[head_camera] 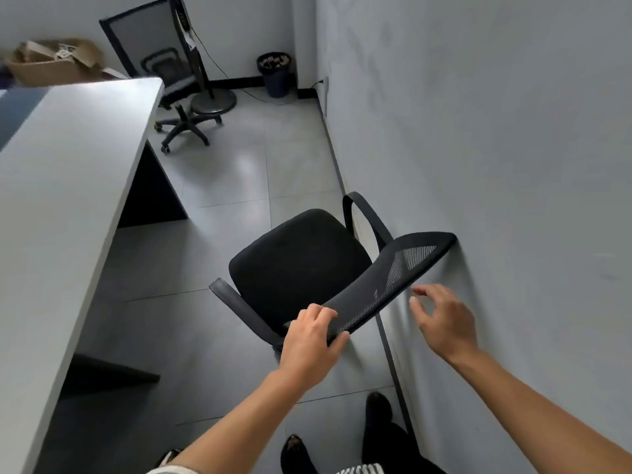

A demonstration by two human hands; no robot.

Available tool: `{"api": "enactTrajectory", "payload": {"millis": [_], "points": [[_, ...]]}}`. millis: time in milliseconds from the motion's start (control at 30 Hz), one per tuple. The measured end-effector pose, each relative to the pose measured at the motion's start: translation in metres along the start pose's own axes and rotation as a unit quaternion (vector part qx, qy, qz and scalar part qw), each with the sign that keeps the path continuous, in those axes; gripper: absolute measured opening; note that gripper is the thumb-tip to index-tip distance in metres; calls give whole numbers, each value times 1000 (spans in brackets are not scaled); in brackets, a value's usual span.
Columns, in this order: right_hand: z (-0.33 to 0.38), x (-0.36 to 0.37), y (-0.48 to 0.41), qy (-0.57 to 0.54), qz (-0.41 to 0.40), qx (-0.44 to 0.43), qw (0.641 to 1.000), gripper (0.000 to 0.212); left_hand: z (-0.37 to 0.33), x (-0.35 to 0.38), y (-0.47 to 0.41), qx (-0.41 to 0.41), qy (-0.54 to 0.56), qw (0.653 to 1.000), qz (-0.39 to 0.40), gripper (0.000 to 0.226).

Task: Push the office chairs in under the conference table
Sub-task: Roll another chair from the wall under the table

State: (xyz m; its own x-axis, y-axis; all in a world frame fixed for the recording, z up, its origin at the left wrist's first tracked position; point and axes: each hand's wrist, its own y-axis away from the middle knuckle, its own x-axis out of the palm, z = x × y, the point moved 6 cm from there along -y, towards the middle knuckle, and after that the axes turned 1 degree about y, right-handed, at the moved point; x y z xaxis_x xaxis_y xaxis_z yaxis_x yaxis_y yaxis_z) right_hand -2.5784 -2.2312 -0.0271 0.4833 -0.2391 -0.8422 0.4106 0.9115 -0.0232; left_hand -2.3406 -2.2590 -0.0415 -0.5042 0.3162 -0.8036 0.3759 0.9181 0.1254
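Your left hand (309,340) grips the near end of the top rim of the black office chair's mesh backrest (393,278): its fingers (323,314) curl over the front of the rim and the thumb presses the back side, so this hand is clenched on the backrest. Your right hand (444,319) hangs just beyond the rear of the same backrest, fingers spread and loose, grasping nothing; it sits close to the mesh, but whether a fingertip touches it cannot be told.

The office chair (297,258) stands on the grey tiled floor (219,186) directly ahead of your left fingers, its seat facing away from you and angled toward the upper left. One armrest (239,306) runs just left of your left fingers; the other armrest (366,213) arcs up beyond the seat, close to the wall (496,131). The far corner of the backrest touches or nearly touches that wall, which lies to the right of your right fingers.

The white conference surface (68,165) stretches well to the left of both hands, apart from the chair, with open floor between them. A second office chair (178,97) stands far ahead of your fingers at the end of the surface, beside a stand with a round base (213,100). A dark waste bin (275,75) sits in the far corner, and a cardboard box (51,63) rests beyond the surface.
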Motion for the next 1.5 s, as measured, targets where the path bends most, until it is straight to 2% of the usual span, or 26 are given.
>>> {"api": "enactTrajectory", "payload": {"millis": [67,167,267,400,533,800,933,1100,1267,1500], "points": [[2,11,-37,15,-4,-37,999,21,6,22,-22,-27,-41,997,60,51],[4,44,-86,55,51,-78,994,39,17,41,-30,-55,-85,988,120,59],[12,65,-107,100,93,-107,985,41,20,44,-28,-44,-111,986,116,63],[30,77,-119,86,110,-132,981,40,29,31,-36,-85,-71,988,107,63],[64,107,-146,91,131,-167,973,47,53,4,-49,-137,-41,988,65,77],[157,169,-213,118,176,-219,952,40,122,-41,-97,-214,-44,975,-47,89],[209,209,-234,108,188,-258,941,37,170,-76,-115,-238,-50,967,-73,91],[268,255,-273,118,249,-333,902,36,222,-121,-133,-283,-38,955,-79,101],[285,269,-363,166,183,-399,883,48,253,-147,-157,-331,-12,937,-112,99],[349,323,-411,207,196,-497,819,54,289,-165,-177,-430,-8,886,-173,86]]}}
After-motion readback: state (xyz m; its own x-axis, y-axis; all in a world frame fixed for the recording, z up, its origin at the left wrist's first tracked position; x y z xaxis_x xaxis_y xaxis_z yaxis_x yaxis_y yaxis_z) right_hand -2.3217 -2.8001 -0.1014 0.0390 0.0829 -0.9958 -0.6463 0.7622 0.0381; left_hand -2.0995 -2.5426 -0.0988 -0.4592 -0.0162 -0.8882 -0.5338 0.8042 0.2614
